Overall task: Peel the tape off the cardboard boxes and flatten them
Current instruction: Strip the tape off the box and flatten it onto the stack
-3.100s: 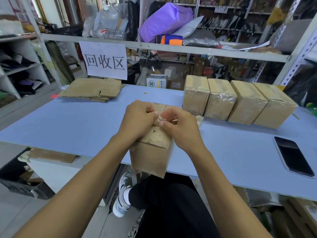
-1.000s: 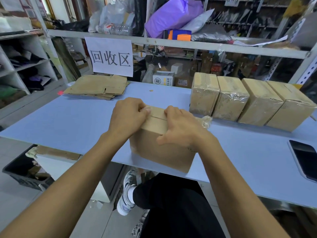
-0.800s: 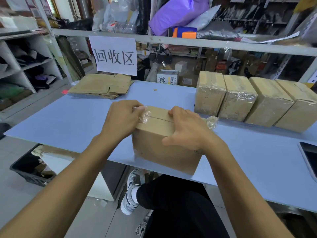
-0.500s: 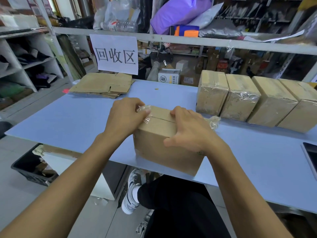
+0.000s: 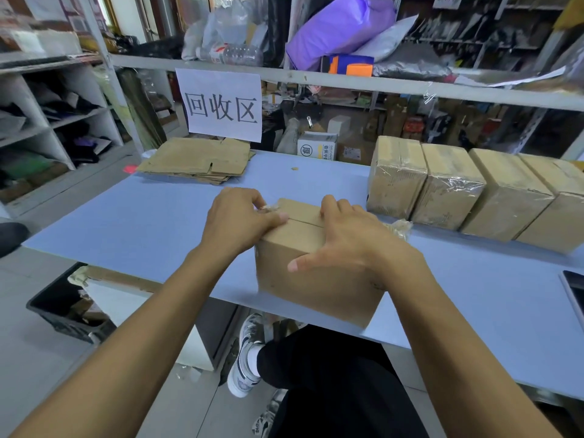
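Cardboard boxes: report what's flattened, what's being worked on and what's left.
Done: a stack of flattened cardboard lies at the table's far left. In hand: one box at the near edge, the left hand pinching a strip of clear tape at its top seam while the right hand steadies it. Left: four taped boxes in a row at right.

A warehouse or stockroom with a recycling corner. A white paper sign with three black Chinese characters (image 5: 222, 104) hangs at 11 o'clock from a grey metal shelf rail (image 5: 347, 82), above flattened brown cardboard sheets (image 5: 196, 159). At 2 o'clock stands a row of tape-wrapped brown cardboard boxes (image 5: 467, 191); cluttered open white shelving (image 5: 47, 121) fills 9 o'clock.
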Tool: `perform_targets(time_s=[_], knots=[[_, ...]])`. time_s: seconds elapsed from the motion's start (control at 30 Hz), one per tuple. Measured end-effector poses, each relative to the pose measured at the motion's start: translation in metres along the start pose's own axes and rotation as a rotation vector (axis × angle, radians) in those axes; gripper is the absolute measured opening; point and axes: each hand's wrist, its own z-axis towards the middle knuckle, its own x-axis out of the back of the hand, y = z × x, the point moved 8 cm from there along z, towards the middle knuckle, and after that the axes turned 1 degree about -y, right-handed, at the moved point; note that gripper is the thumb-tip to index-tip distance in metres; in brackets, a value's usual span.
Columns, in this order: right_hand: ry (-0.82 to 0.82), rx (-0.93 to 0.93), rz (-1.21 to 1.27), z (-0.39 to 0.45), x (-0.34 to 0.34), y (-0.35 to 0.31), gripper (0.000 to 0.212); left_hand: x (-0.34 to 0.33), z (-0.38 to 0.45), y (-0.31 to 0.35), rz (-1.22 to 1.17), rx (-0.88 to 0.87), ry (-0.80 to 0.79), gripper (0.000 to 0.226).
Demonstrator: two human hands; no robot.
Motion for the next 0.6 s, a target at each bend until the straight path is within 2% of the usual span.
perform_targets(time_s=[0.07, 0.17, 0.33, 0.47, 0.53, 0.6], knots=[[-0.009, -0.018, -0.005, 0.009, -0.002, -0.006, 0.099, 0.002, 0.002, -0.004, -0.038, 0.002, -0.008, 0.025], [0.099, 0.034, 0.049, 0.013, -0.003, -0.015, 0.085, 0.004, 0.006, -0.011, -0.119, 0.013, -0.003, 0.016], [0.131, 0.041, 0.093, 0.011, -0.002, -0.011, 0.082, -0.006, 0.015, -0.028, -0.413, 0.105, -0.056, 0.000], [0.135, 0.046, 0.107, 0.011, -0.002, -0.011, 0.079, -0.020, 0.011, -0.042, -0.692, 0.227, -0.147, 0.014], [0.132, 0.044, 0.106, 0.011, -0.001, -0.011, 0.079, -0.027, 0.005, -0.038, -0.801, 0.232, -0.204, 0.018], [0.133, 0.043, 0.109, 0.011, -0.001, -0.011, 0.078, -0.028, 0.001, -0.032, -0.811, 0.196, -0.217, 0.019]])
